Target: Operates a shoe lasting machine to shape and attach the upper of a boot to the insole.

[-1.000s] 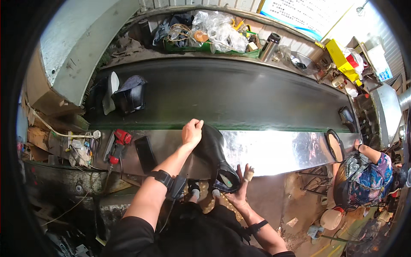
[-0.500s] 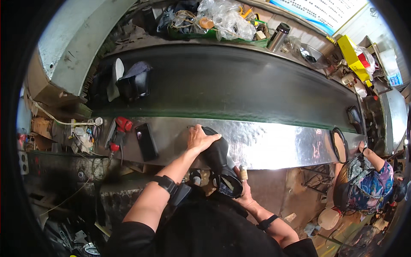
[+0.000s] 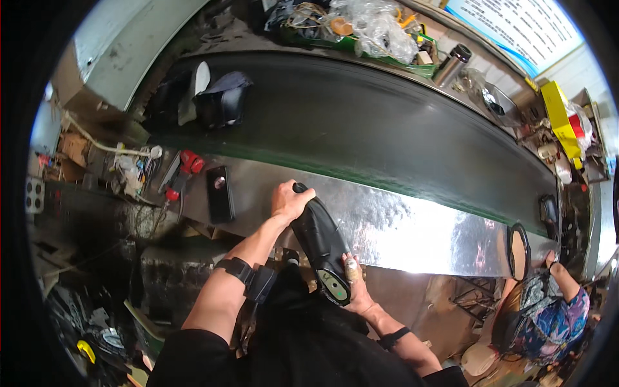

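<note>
Boot point(image 3: 317, 233), black, slants across near edge of metal ledge point(image 3: 380, 219), open end toward wearer. Left hand point(image 3: 291, 200) curled closed around its far end; right hand point(image 3: 358, 291) half-open, gripping side of open end, some fingers hidden. Dark phone point(image 3: 220, 195) left, on ledge; conveyor belt point(image 3: 374, 129) beyond.

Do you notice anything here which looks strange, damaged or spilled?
One finger of the right hand, on the black shoe, seems wrapped in something pale; this looks odd because those visible on the left hand appear bare. No clear spill or damage stands out.
</note>
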Demonstrator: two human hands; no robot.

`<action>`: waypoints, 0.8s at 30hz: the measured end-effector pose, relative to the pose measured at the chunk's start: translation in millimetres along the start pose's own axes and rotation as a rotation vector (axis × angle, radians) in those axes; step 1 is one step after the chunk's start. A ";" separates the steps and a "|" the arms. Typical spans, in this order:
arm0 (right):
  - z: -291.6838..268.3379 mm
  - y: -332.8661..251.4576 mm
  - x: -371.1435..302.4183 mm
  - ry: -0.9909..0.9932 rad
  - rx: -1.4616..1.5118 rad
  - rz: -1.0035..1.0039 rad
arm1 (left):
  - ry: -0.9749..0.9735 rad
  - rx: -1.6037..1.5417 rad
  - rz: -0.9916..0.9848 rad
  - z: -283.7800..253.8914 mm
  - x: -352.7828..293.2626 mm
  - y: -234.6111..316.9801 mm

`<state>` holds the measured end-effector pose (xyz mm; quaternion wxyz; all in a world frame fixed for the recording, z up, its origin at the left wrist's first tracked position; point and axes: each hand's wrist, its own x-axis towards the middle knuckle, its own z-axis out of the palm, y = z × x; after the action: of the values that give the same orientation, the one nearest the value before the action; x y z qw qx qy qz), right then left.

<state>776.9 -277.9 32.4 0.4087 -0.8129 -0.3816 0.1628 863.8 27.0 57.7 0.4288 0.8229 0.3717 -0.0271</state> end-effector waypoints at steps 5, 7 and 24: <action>-65.1 -49.6 40.9 -0.253 0.472 -0.009 | 0.123 -0.138 0.030 -40.5 -35.0 2.4; -61.9 -57.6 73.1 -0.134 0.691 0.281 | 0.161 -0.204 0.062 -67.1 -57.3 14.2; 135.6 -371.4 80.5 -0.627 0.693 -0.089 | 1.233 -0.787 -0.070 -355.1 -383.9 -196.9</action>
<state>570.5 -4.9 246.0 0.5274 -0.5229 -0.4446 0.5007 364.2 128.9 286.2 0.4045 0.4614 0.5538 0.5628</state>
